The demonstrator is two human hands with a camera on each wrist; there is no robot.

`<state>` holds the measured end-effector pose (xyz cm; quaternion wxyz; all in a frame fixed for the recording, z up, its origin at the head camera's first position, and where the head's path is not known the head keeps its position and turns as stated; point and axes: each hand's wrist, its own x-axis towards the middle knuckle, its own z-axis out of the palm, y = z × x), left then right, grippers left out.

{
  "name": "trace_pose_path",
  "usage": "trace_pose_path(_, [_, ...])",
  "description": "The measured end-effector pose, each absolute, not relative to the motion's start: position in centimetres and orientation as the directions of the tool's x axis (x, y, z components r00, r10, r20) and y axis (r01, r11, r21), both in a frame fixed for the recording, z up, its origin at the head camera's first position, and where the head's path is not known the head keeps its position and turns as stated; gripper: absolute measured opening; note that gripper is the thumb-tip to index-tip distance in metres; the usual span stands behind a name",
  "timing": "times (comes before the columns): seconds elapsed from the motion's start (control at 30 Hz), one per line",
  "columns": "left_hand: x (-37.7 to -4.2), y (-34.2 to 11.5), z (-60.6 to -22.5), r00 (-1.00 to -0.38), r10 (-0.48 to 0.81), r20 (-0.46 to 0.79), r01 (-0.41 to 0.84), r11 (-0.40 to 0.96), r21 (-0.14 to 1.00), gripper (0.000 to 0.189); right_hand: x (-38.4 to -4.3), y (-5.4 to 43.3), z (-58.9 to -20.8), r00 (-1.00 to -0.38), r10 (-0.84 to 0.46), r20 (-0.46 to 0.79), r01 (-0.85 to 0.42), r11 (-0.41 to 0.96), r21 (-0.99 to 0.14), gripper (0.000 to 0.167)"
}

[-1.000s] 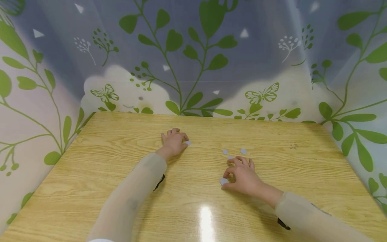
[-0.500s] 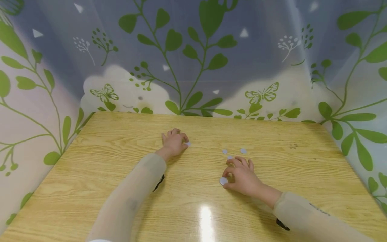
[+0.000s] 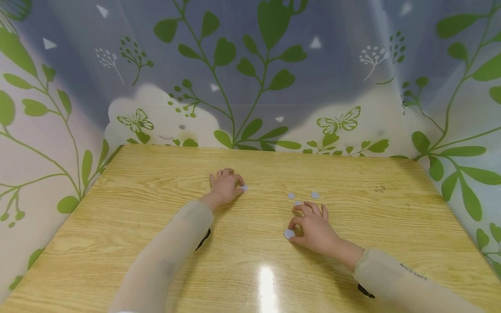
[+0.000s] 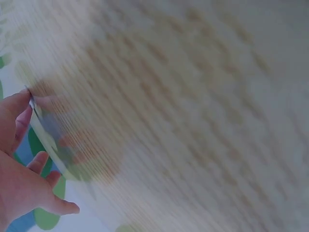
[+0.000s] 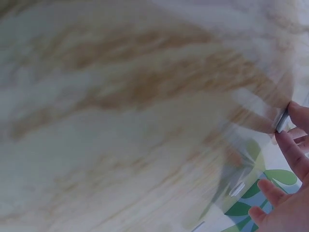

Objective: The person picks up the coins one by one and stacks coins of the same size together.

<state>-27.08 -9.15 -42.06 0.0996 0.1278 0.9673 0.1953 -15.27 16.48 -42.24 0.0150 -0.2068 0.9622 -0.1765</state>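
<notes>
My left hand point(image 3: 226, 187) pinches a pale silvery coin point(image 3: 244, 188) by its edge, thumb and index finger curled on it, the other fingers spread. In the left wrist view this coin point(image 4: 32, 100) shows as a thin dark edge at the fingertips. Nearer to me and to the right, my right hand point(image 3: 316, 231) pinches another coin point(image 3: 289, 234) between thumb and index finger. The right wrist view shows that coin point(image 5: 282, 121) edge-on, close to the tabletop. Just past the right fingers lies a small coin point(image 3: 298, 203), partly covered by them.
Beyond the right hand lie a smaller coin point(image 3: 291, 196) and a larger coin point(image 3: 315, 195). Small brownish marks point(image 3: 380, 189) show on the wooden table point(image 3: 156, 174) at the right. Patterned curtains point(image 3: 250, 78) with leaves and butterflies enclose the back and sides.
The left hand has shifted slightly toward me with its coin. The right hand stays almost in place, its thumb drawn slightly back along the coin. The loose coins have not moved.
</notes>
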Motion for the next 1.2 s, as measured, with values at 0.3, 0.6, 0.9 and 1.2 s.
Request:
trace_pose_path(0.3, [-26.5, -8.9, -42.6, -0.938, 0.327, -0.114, 0.264, 0.889, 0.375, 0.023, -15.4, 16.6, -42.4, -0.912, -0.405, 0.066, -0.405, 0.86, -0.31, 0.016])
trace_pose_path(0.6, [-25.6, -8.3, -43.0, -0.922, 0.377, -0.09, 0.315, 0.865, 0.392, 0.019, -15.4, 16.5, -42.5, -0.91, -0.407, 0.072, -0.409, 0.86, -0.306, 0.015])
trace_pose_path(0.9, [-24.7, -8.1, -42.9, -0.91, 0.409, -0.074, 0.344, 0.841, 0.418, 0.017, -15.3, 16.5, -42.4, -0.912, -0.404, 0.076, -0.407, 0.86, -0.309, 0.017])
trace_pose_path(1.2, [-23.4, -8.5, -43.0, -0.9, 0.432, -0.057, 0.368, 0.824, 0.431, 0.017, -15.3, 16.5, -42.5, -0.911, -0.405, 0.077, -0.408, 0.861, -0.304, 0.016])
